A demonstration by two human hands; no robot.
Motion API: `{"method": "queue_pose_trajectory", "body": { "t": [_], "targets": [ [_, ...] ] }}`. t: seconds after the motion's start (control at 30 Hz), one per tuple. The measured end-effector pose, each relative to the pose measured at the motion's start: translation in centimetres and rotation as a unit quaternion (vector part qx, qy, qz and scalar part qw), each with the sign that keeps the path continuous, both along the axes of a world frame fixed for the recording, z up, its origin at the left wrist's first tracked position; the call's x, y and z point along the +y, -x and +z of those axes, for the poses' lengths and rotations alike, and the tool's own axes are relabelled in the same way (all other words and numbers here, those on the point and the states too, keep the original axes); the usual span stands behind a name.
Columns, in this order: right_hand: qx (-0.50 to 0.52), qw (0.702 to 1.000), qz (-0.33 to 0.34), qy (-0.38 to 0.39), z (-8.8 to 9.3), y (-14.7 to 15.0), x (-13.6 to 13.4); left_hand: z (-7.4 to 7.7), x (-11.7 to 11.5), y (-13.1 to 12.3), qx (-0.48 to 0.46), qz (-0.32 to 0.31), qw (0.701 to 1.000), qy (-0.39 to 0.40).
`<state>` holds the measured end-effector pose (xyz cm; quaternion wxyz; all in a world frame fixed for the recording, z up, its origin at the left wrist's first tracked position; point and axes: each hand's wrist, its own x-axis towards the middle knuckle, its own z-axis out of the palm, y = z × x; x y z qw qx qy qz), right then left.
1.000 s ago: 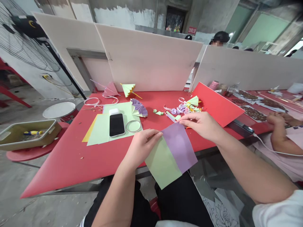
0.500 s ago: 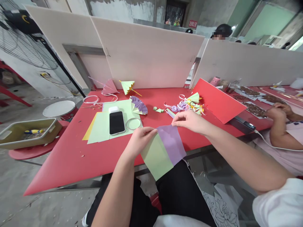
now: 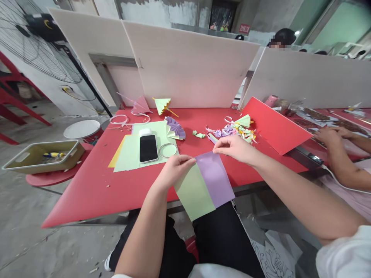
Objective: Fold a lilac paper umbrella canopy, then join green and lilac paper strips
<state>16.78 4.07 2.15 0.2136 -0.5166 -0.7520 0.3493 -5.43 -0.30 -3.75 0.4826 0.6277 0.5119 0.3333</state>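
Note:
Above my lap, a green sheet of paper (image 3: 194,195) and a purple sheet of paper (image 3: 219,179) hang side by side, the two meeting along a slanting line. My left hand (image 3: 178,168) pinches the top edge near where the sheets meet, thumb and fingers together. At the purple sheet's top right corner, my right hand (image 3: 233,148) is closed in a pinch. Whether the sheets overlap or are joined I cannot tell. On the table beyond lie a pleated purple and green paper fan (image 3: 176,128) and a pile of paper scraps (image 3: 228,132).
Green sheets (image 3: 123,160) carry a phone (image 3: 148,148), a white case (image 3: 145,132) and a ring-shaped roll (image 3: 168,156). Small paper umbrellas (image 3: 162,104) lie behind. A red board (image 3: 279,127) leans at right, near another person's hands (image 3: 329,134). A bin (image 3: 43,168) stands left.
The view has shifted slightly left. More of the purple sheet shows beside the green one, its lower right corner now farther out. Both hands keep their pinches.

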Motion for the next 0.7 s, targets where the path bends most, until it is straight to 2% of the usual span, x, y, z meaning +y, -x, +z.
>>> {"method": "queue_pose_trajectory", "body": {
  "t": [0.37, 0.7],
  "targets": [
    [0.002, 1.0, 0.013, -0.008, -0.1, 0.7, 0.4, -0.1, 0.3, 0.3, 0.017, -0.025, 0.998, -0.053],
    [0.007, 1.0, 0.021, 0.017, -0.8, 1.2, 0.4, -0.4, 0.3, -0.2, 0.025, 0.019, 0.998, -0.061]
  ]
}}
